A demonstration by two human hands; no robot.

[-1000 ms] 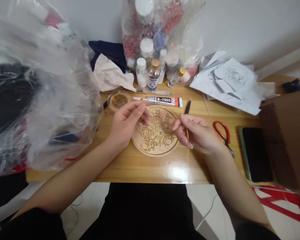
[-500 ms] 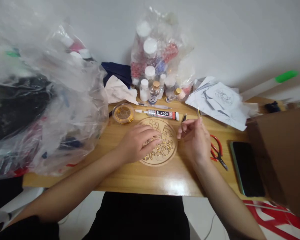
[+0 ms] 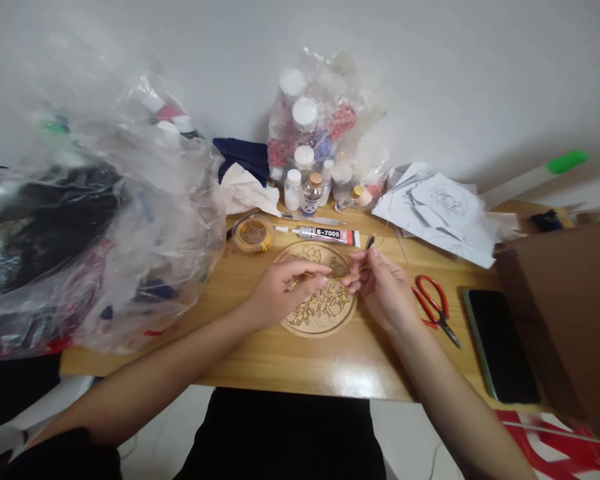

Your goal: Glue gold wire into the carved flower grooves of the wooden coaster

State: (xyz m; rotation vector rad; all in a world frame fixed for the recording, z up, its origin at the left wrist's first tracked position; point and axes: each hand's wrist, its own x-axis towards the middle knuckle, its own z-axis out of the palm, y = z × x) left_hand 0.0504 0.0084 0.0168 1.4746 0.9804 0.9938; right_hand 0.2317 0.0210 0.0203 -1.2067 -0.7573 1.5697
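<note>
A round wooden plaque (image 3: 325, 327) with gold wire outlines of flowers lies on the table before me. Over its left part is my left hand (image 3: 290, 290), thumb and forefinger pinched on the end of a thin gold wire. My right hand (image 3: 383, 283) is at the plaque's right edge, its fingers closed round the same gold wire (image 3: 347, 276), which runs between both hands. A dark tweezer-like tip (image 3: 371, 241) shows by the right fingers; whether they hold it is unclear.
Behind the plaque are a glue tube (image 3: 330, 235), a spool of gold wire (image 3: 253, 233) and small bottles (image 3: 313, 193). Red-handled pliers (image 3: 436, 307), a phone (image 3: 503, 347) and a cardboard box (image 3: 565, 313) stand right. Plastic bags (image 3: 170, 220) crowd the left; drawn papers (image 3: 435, 213) lie back right.
My right hand has come left and lowered toward my left hand, and the gold wire now stretches between them instead of pointing up. The view has shifted slightly.
</note>
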